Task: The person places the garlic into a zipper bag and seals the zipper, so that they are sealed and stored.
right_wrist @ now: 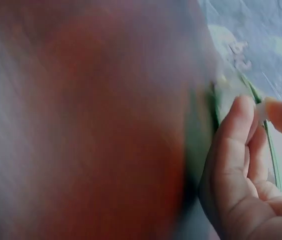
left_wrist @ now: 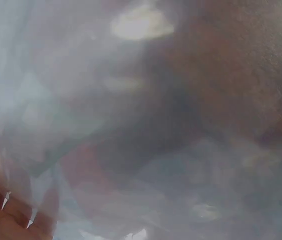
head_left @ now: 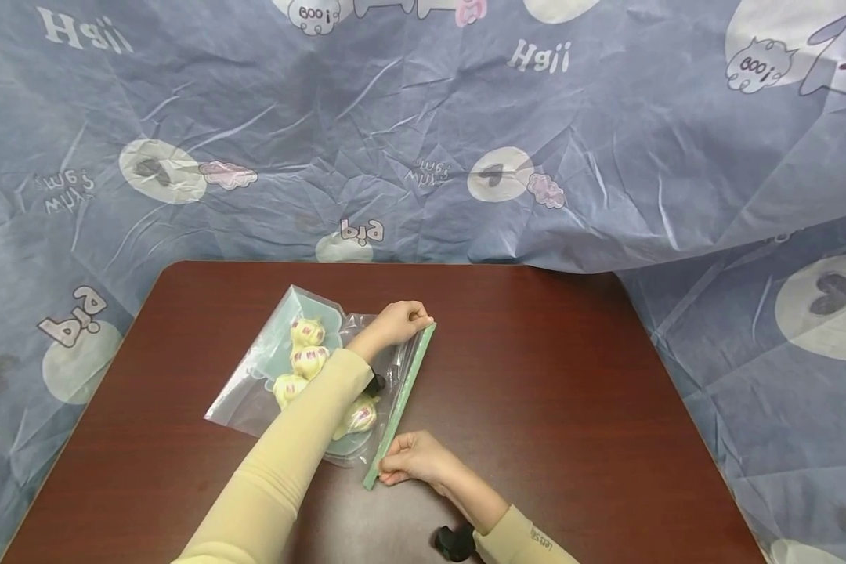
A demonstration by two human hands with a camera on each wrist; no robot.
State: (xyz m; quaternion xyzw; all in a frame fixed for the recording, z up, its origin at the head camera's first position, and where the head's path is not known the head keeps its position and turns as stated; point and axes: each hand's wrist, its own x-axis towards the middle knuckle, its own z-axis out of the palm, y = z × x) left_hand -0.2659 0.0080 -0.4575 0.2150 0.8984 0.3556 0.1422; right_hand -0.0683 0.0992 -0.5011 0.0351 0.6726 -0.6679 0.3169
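Note:
A clear slider zip bag (head_left: 247,392) with a green seal strip (head_left: 407,384) lies slantwise on the table. Inside are a pale blue tray (head_left: 324,313) and several pale yellow, pink-marked wrapped pieces (head_left: 309,362); their kind is unclear. My left hand (head_left: 398,321) pinches the bag's far corner, at the strip's far end; its arm crosses over the bag and hides part of the contents. At the strip's near end, my right hand (head_left: 419,457) pinches a small whitish slider (right_wrist: 261,111) between thumb and index finger. The left wrist view shows mostly blurred plastic, with left fingers (left_wrist: 11,210) low at its left.
The dark red-brown table (head_left: 536,392) extends to both sides of the bag. A blue-grey printed cloth (head_left: 395,117) hangs behind it and along its sides. Black wrist-camera mounts, one by the right wrist (head_left: 454,542), sit on both wrists.

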